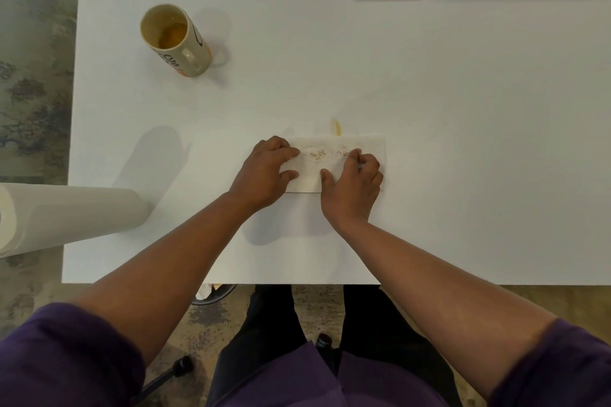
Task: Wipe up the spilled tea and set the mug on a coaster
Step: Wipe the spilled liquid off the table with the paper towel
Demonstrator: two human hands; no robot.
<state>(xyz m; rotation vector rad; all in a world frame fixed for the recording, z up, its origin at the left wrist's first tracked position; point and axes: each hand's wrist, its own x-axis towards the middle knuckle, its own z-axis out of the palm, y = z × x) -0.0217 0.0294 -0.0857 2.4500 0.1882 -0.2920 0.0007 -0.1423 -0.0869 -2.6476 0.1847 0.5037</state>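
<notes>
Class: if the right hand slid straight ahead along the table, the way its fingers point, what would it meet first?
Probably the tea streak just beyond the paper towel under the right hand; past that, bare table.

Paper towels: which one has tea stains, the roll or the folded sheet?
The folded sheet under both hands, left hand and right hand, shows brown spots; the roll at the table's left edge looks clean.
</notes>
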